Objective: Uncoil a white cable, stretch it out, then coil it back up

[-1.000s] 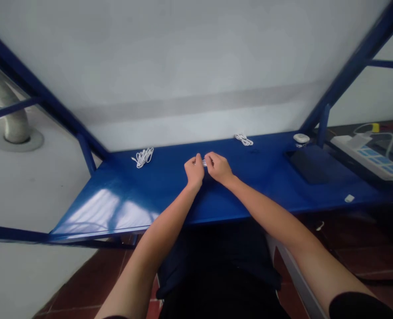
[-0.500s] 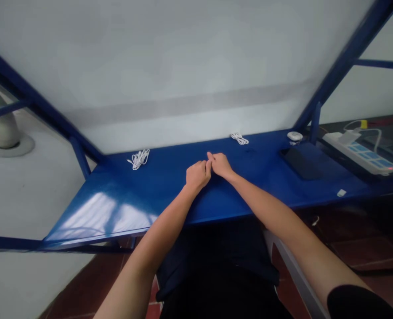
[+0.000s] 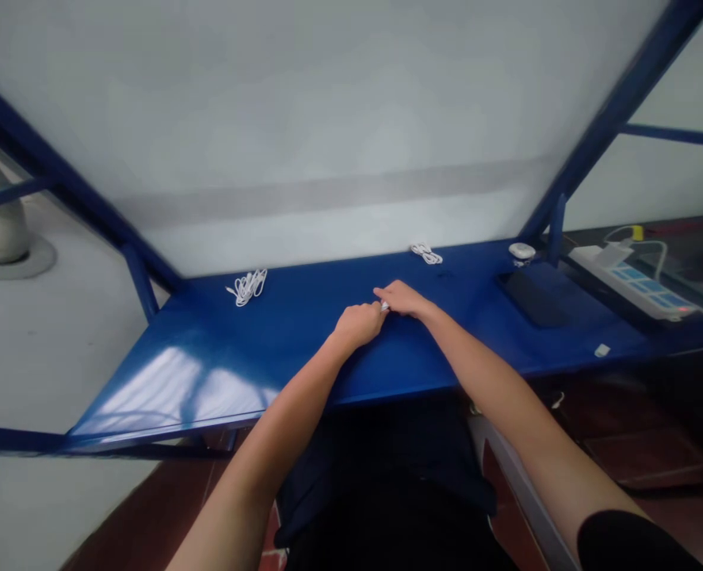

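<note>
Over the middle of the blue tabletop (image 3: 292, 317), my left hand (image 3: 360, 323) and my right hand (image 3: 404, 299) meet with fingers closed. Between them shows a bit of a small white object (image 3: 385, 306), pinched by both hands. Most of it is hidden by the fingers, so its kind cannot be made out. Behind my left hand, toward the wall, lies a coiled white cable (image 3: 248, 287). A second coiled white cable (image 3: 426, 254) rests near the back edge, beyond my right hand.
To the right lie a dark phone-like slab (image 3: 532, 299), a round white case (image 3: 521, 251) and a small white piece (image 3: 601, 350). Further right is a white power strip (image 3: 642, 281) with a plug in it. Blue frame bars (image 3: 140, 281) rise at both sides.
My hands have drawn slightly apart and turned, so the small white object now shows between them. The view has shifted a little; the cables on the table stay in place.
</note>
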{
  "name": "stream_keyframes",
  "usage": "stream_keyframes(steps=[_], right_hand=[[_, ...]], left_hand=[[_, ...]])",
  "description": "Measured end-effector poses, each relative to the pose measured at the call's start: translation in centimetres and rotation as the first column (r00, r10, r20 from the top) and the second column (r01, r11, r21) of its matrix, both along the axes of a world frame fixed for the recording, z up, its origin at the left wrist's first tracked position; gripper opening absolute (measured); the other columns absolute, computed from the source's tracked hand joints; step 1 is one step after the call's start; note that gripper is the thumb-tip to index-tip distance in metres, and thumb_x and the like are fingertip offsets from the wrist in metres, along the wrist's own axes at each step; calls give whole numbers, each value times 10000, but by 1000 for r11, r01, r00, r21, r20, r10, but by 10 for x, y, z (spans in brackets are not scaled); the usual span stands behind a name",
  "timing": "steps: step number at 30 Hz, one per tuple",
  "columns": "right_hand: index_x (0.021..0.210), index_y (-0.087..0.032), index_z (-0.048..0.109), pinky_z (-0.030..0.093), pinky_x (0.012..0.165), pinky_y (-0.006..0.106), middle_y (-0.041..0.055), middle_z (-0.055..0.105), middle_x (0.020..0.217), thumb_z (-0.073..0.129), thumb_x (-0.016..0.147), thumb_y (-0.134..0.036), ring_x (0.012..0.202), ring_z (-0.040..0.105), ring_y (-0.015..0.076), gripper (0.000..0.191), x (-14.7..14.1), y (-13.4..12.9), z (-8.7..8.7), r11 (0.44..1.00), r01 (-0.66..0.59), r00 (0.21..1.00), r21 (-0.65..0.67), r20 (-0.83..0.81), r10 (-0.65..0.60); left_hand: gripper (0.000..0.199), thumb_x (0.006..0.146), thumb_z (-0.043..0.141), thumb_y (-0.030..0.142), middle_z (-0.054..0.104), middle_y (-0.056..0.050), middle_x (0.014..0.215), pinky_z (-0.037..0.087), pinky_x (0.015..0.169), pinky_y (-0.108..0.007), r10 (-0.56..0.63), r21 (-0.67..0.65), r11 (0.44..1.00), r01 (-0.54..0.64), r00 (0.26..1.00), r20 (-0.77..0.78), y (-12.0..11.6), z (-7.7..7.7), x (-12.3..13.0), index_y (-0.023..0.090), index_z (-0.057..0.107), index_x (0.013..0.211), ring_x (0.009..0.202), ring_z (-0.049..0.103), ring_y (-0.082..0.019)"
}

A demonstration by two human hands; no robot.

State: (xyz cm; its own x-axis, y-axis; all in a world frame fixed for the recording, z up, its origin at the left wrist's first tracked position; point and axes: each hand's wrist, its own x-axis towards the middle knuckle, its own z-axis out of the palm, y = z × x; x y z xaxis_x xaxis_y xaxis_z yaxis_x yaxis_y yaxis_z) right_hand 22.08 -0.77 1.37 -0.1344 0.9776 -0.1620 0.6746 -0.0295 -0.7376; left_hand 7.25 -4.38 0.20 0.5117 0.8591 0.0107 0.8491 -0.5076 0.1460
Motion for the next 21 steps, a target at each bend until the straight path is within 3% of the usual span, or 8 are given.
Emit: stream_keyframes(steps=[2,4,6,8,11,15,21], right_hand=[[565,-157,602,353,523,229,28,613,547,482,915,-389,509,532,123,437,18,4,-2,976,-18,994,215,105,-5],[689,-155,669,403,631,240,60,690,697,470,919,-361,655,604,158,368,48,7,-6,906,112,972,408,145,-185],[805,-154,697,431,721,266,93,720,825,487,903,-345,763,637,192,300,86,7,-12,818,270,902,507,165,-400],[888,-144,701,449,766,288,112,723,874,542,861,-319,818,651,217,238,120,4,-17,771,394,819,500,191,-542],[893,-135,712,470,789,313,126,721,887,588,826,-355,856,662,241,261,147,-1,-24,786,462,772,410,251,-584],[938,-173,732,487,803,342,122,725,960,615,800,-425,931,663,268,310,141,-2,-25,819,467,765,333,312,-563],[952,-194,750,499,806,375,152,721,1005,608,809,-335,960,670,299,246,132,-1,-20,810,531,720,250,370,-587]], left_hand=[[446,1005,237,420,692,-162,975,484,793,-377,16,-7,1000,-16,999,-39,-1,2,0,140,575,1085,912,683,-288],[472,1006,208,433,692,-157,967,480,773,-363,41,-16,999,-41,999,-7,0,3,-1,148,580,1068,909,680,-281],[489,1007,191,443,692,-149,949,470,734,-348,75,-23,997,-74,995,65,3,2,-4,157,586,1041,885,678,-279],[491,1006,191,447,692,-140,926,453,693,-332,100,-33,995,-97,985,137,7,1,-7,164,592,1005,850,675,-276],[491,1005,200,451,688,-132,891,424,656,-314,126,-43,992,-119,970,207,11,-1,-10,169,599,957,807,668,-266],[486,1005,213,451,679,-123,851,396,633,-301,141,-46,990,-134,961,238,11,-2,-10,173,605,931,770,653,-251],[472,1001,230,462,667,-110,828,377,621,-294,124,-60,992,-112,961,247,11,-2,-11,185,601,910,753,638,-244]])
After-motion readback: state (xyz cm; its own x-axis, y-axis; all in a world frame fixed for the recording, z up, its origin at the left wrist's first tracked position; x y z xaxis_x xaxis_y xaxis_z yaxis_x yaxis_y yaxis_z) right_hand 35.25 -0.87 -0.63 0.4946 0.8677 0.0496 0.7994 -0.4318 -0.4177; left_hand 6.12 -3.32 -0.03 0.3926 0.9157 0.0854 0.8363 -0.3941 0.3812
